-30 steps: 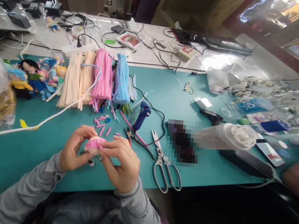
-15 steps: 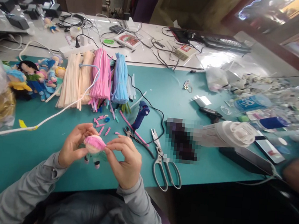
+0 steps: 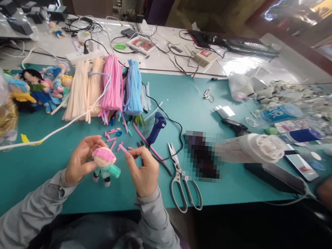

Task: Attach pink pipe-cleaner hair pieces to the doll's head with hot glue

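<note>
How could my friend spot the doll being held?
Find the green tabletop, then the left hand over its near side. It holds the doll, with a pink-topped head and greenish clothes. Unlike the dolls heaped farther left, this one is in a hand.

Left hand (image 3: 80, 160) curled, right hand (image 3: 143, 170) apparently pinching, hands apart, grey-sleeved forearms (image 3: 33, 203) angled inward

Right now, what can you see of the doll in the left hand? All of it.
The doll is small and looks fuzzy: pink hair, pale round head, green body, one green arm jutting toward the right hand, dark legs, pinkish feet. It's roughly upright, held at the head by the left hand; the right doesn't touch it. Whether its feet touch the green tabletop is unclear.
</note>
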`<state>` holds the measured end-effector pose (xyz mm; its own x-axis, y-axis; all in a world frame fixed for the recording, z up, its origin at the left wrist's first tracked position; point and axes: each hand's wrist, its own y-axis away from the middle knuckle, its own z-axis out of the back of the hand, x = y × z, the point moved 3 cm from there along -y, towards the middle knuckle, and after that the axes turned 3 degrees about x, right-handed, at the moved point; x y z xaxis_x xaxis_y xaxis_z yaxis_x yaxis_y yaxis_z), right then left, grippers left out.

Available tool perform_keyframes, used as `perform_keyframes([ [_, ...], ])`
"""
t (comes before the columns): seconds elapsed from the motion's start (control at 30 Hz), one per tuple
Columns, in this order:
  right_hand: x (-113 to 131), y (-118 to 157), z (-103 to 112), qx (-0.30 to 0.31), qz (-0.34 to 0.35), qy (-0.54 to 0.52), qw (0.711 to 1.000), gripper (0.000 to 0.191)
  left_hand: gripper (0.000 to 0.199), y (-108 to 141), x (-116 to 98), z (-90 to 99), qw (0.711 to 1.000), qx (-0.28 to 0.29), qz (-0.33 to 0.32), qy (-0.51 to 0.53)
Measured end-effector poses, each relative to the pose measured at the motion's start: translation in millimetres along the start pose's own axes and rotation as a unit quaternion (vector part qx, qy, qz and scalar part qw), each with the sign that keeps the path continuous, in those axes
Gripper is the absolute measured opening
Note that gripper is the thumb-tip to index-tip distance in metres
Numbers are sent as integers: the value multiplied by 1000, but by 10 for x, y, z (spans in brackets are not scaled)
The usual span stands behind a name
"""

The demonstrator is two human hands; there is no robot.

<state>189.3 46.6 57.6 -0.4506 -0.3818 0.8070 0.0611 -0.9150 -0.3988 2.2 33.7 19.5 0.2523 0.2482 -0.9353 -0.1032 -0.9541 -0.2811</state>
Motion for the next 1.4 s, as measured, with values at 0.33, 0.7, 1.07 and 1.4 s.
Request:
perform_keyframes([
  [0.33,-264,42,-233,16,-45,-15,999,15,49,-13,32,1,997,-58,35,41],
  [0.7,-50,181,-294,167,-107,-186,962,19,51,-33,53,-14,993,-81,64,63],
  [1.07,47,238,-333,24,11,-50,998,19,43,26,77,29,976,-194,-14,-97],
  [1.4,122,283,-382,0,74,-15,997,25,46,70,92,-62,990,-139,-8,-37],
])
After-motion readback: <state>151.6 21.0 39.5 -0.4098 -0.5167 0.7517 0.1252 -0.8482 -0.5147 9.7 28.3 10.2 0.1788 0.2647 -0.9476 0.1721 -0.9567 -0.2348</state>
